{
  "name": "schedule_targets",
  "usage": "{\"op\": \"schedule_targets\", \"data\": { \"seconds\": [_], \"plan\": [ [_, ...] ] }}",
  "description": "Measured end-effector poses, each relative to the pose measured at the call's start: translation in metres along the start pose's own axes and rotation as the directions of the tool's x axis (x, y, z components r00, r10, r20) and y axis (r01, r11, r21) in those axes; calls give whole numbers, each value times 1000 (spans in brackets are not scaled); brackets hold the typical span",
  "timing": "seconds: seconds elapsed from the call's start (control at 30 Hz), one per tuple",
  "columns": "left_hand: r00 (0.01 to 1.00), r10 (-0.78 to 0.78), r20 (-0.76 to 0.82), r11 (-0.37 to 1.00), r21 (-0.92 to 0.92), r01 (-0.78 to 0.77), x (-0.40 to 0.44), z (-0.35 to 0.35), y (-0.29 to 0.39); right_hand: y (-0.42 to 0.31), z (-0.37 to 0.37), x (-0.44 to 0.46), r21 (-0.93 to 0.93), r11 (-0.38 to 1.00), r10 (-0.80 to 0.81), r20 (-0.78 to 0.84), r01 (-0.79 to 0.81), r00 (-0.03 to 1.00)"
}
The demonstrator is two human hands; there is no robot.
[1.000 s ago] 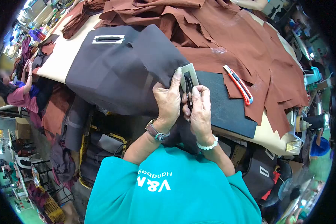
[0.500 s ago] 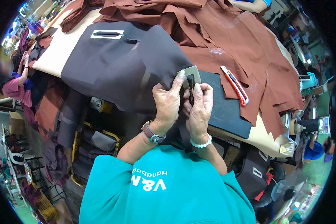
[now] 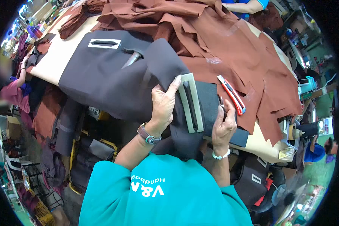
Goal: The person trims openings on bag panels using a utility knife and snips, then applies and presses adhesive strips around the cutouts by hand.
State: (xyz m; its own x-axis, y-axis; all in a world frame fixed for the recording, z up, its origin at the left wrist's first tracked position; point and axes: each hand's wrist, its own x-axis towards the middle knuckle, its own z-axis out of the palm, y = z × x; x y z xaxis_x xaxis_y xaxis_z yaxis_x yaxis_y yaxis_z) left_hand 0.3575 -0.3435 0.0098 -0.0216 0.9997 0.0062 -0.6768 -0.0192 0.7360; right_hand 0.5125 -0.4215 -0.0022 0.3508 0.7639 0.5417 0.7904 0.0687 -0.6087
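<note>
My left hand (image 3: pixel 164 107) grips the dark fabric (image 3: pixel 101 79), its thumb on the upper end of a pale rectangular frame (image 3: pixel 185 109) with a dark slot down its middle. To the right, my right hand (image 3: pixel 224 126) is apart from the frame, over the black board (image 3: pixel 209 94). Its fingers are closed round a small object with a pointed tip, too small to make out. A red and white box cutter (image 3: pixel 232 95) lies beside it on brown material (image 3: pixel 252 75). Another pale frame (image 3: pixel 104 43) is on the fabric's far left part, near a metallic object (image 3: pixel 132 60).
A co-worker's arm (image 3: pixel 237 6) reaches in at the top, and a person in pink (image 3: pixel 17 92) is at the left. Dark pieces fill a yellow crate (image 3: pixel 74 165) below the table (image 3: pixel 49 64). More dark pieces (image 3: pixel 248 175) hang at lower right.
My right hand has moved right, away from the pale frame. The frame, earlier partly covered by my fingers, now shows at full length. A metallic object has come into view at the fabric's opening.
</note>
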Motion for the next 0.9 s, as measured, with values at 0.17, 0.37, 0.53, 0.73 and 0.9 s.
{"op": "schedule_targets", "data": {
  "seconds": [0.17,0.37,0.53,0.73,0.9],
  "plan": [
    [998,-55,20,997,61,54,1,5,-2,35,-13,4,-418,867,-233,140,271,962],
    [985,-98,145,991,109,83,-3,10,2,-18,-12,46,131,912,-405,134,389,904],
    [976,-105,190,987,140,78,-6,10,7,-28,8,68,79,731,-683,97,678,724],
    [955,-184,234,973,178,144,-6,3,10,-31,13,84,225,720,-691,144,657,708],
    [907,-363,214,932,83,353,-6,-1,7,-32,20,89,456,885,-298,408,89,863]
  ]
}}
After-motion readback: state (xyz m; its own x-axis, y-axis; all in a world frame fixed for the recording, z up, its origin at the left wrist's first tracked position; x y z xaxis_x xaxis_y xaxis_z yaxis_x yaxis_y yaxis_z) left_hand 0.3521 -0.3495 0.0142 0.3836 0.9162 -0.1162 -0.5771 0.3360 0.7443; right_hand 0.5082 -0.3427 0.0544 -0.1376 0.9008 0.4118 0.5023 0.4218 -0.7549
